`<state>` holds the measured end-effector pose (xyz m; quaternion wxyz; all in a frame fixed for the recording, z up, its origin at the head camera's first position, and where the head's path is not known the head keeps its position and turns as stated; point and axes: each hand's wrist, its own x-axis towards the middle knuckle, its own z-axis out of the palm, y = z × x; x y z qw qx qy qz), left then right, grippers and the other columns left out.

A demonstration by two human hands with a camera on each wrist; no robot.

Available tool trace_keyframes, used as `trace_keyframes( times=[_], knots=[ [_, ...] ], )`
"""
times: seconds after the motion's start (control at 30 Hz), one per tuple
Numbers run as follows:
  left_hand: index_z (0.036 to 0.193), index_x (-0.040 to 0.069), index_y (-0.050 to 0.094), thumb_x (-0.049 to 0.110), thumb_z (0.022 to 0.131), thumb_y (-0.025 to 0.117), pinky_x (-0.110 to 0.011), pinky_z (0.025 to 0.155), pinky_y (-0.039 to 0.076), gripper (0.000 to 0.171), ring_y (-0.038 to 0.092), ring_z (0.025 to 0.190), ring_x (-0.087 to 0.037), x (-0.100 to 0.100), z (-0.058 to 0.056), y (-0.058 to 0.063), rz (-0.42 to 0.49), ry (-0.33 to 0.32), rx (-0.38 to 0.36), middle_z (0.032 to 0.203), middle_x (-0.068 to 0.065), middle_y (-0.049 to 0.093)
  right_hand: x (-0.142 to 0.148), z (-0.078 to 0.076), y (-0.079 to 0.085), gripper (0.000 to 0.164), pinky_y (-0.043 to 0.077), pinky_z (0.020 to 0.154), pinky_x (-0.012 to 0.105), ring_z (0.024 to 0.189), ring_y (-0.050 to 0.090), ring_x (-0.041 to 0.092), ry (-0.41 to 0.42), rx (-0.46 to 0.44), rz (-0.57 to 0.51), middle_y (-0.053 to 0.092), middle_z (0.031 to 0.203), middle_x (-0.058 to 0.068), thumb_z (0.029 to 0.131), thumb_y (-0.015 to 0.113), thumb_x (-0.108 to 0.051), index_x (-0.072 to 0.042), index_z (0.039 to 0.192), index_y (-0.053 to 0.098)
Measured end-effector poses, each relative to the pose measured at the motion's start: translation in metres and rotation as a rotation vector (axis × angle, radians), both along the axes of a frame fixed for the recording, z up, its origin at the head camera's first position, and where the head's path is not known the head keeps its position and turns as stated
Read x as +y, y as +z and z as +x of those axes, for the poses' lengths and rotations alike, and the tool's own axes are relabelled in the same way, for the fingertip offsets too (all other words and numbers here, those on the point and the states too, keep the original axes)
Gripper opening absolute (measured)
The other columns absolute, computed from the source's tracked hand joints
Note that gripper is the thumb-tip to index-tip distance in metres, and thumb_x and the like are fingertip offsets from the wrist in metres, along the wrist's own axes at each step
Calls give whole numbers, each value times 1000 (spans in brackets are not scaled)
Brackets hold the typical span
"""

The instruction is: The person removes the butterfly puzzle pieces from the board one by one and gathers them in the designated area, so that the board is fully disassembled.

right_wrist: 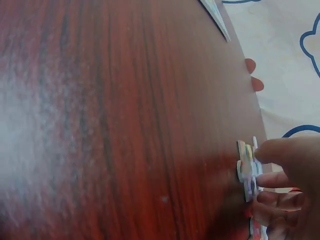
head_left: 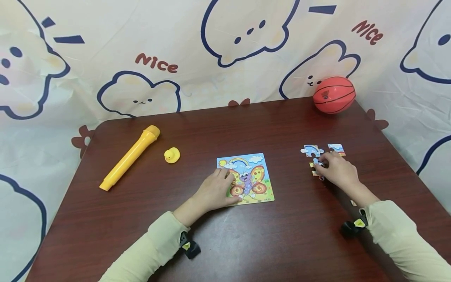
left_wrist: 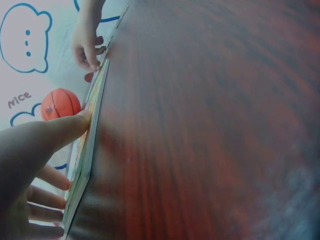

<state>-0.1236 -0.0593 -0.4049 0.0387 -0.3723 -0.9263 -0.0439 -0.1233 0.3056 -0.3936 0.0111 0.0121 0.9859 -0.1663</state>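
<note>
A square butterfly picture puzzle (head_left: 248,182) lies flat near the middle of the table. My left hand (head_left: 213,190) rests on its left side, fingers spread over the picture and thumb at the near edge. In the left wrist view the thumb and fingers touch the puzzle board (left_wrist: 82,182). To the right, my right hand (head_left: 338,170) pinches a blue jigsaw piece (head_left: 316,161) between thumb and fingers, low over other pieces. Around it lie a rainbow piece (head_left: 311,150) and a blue-and-red piece (head_left: 337,149). Fingers partly hide the pieces (right_wrist: 245,167) in the right wrist view.
A yellow rubber duck (head_left: 172,155) and a long yellow stick-shaped toy with a wider head (head_left: 130,158) lie on the left. A red toy basketball (head_left: 334,95) sits at the far right corner. Another piece (head_left: 353,203) shows beside the right wrist. A printed cloth (head_left: 218,86) hangs behind the table.
</note>
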Motion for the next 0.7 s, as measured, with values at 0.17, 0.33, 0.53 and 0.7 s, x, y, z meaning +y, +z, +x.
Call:
trace_keyframes(
  times=[0.17, 0.33, 0.53, 0.7],
  knots=[
    [94, 9, 54, 57, 70, 64, -32, 74, 43, 55, 48, 90, -24, 0, 0, 0, 2, 0, 11, 100, -9, 49, -12, -1, 2, 24, 41, 58, 42, 75, 53, 26, 62, 80, -74, 54, 92, 15, 84, 57, -24, -6, 97, 62],
    [93, 9, 54, 57, 69, 64, -31, 74, 43, 55, 48, 89, -23, 0, -1, 0, -4, -2, 10, 98, -8, 49, -40, -4, 5, 18, 42, 66, 44, 80, 55, 26, 158, 128, -112, 59, 96, 14, 83, 58, -19, -7, 95, 63],
    [94, 10, 53, 55, 71, 64, -31, 74, 44, 52, 47, 92, -23, -1, -2, 2, -4, 6, -40, 102, -8, 49, -83, -8, 9, 16, 43, 68, 41, 79, 54, 23, 250, 86, -161, 59, 92, 7, 83, 60, -20, -9, 94, 64],
    [97, 11, 54, 53, 72, 65, -32, 74, 45, 50, 47, 97, -22, -3, -3, 5, -2, 12, -101, 107, -7, 49, -116, -4, 6, 18, 43, 61, 35, 72, 52, 16, 341, 60, -137, 57, 90, 2, 80, 63, -20, -12, 96, 64]
  ],
)
